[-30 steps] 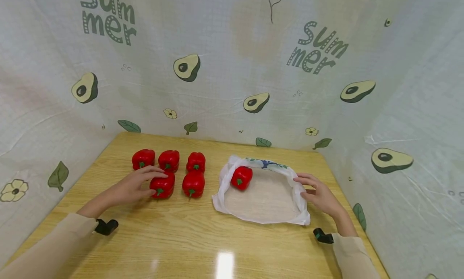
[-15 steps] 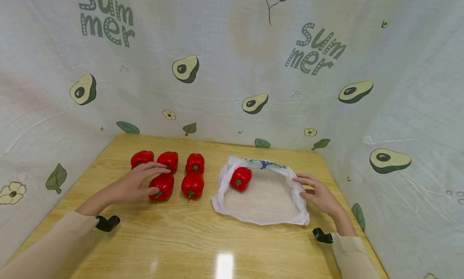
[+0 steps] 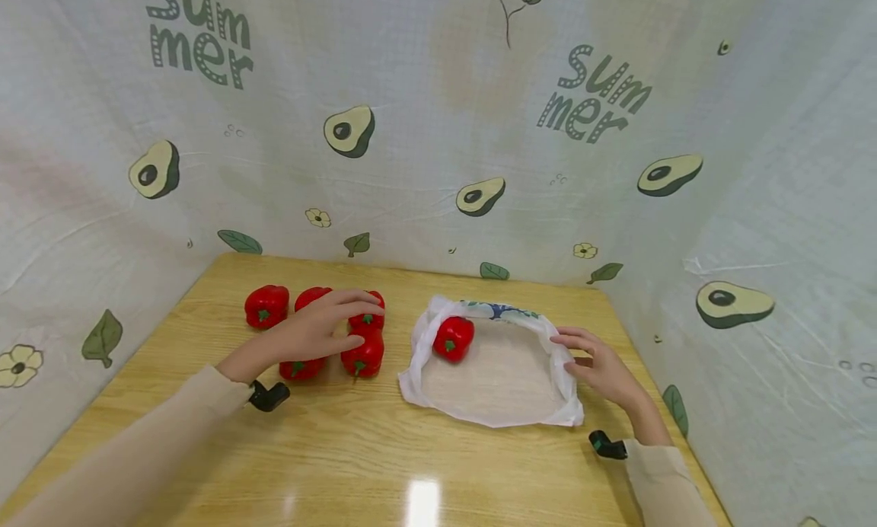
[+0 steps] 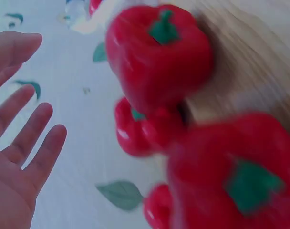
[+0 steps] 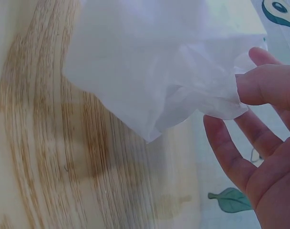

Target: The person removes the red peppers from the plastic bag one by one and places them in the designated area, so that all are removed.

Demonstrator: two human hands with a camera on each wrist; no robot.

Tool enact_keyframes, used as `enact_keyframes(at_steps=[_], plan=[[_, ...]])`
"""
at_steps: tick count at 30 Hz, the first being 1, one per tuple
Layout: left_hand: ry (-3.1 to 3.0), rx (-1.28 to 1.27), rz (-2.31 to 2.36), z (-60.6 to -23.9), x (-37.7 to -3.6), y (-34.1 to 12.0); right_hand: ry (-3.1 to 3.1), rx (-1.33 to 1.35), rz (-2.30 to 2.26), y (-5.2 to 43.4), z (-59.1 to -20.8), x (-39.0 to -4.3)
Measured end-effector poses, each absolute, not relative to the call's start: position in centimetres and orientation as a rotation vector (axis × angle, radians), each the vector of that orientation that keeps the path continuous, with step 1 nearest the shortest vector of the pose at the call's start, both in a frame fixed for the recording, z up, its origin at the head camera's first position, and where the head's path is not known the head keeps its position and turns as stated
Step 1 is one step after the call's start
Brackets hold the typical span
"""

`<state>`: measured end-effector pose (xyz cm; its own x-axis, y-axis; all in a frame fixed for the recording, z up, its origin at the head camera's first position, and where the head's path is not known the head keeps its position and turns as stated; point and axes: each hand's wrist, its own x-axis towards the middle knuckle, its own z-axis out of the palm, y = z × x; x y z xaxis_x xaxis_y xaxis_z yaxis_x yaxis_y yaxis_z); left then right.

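Observation:
My left hand (image 3: 311,335) hovers over the red bell peppers, fingers spread and relaxed, with nothing held. Its fingertips are nearest the front right bell pepper (image 3: 363,357) and the one behind it (image 3: 368,318). Partly hidden beneath the hand is the front left bell pepper (image 3: 301,371). In the left wrist view the palm (image 4: 14,191) is seen apart from the peppers. On the right, my right hand (image 3: 606,368) pinches the side of a white plastic bag (image 3: 500,419) between thumb and fingers. The bag's mouth is spread wide, and one bell pepper (image 3: 454,339) lies inside at its left.
Two more bell peppers stand in the back row, one at the far left (image 3: 266,307) and one (image 3: 311,295) half covered by the hand. The wooden table (image 3: 356,466) ends at a printed cloth (image 3: 411,131) behind and at both sides.
My left hand has left the front left bell pepper and moved right, over toward the front right one. The right hand stays at the bag's side.

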<state>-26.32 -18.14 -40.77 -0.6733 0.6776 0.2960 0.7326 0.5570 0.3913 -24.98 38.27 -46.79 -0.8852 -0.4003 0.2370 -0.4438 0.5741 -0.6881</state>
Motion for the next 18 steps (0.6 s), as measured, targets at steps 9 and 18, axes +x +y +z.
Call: enact_keyframes(at_steps=[9,18], plan=[[-2.685,-1.357,-0.735,-39.7,-27.5,-12.4,-2.739,0.747,1.181,38.2,-46.8,-24.9],[-2.643,-1.544,-0.791,-40.2,-29.4,-6.9,-2.733,0.741,1.231,38.1,-46.9,-25.0]])
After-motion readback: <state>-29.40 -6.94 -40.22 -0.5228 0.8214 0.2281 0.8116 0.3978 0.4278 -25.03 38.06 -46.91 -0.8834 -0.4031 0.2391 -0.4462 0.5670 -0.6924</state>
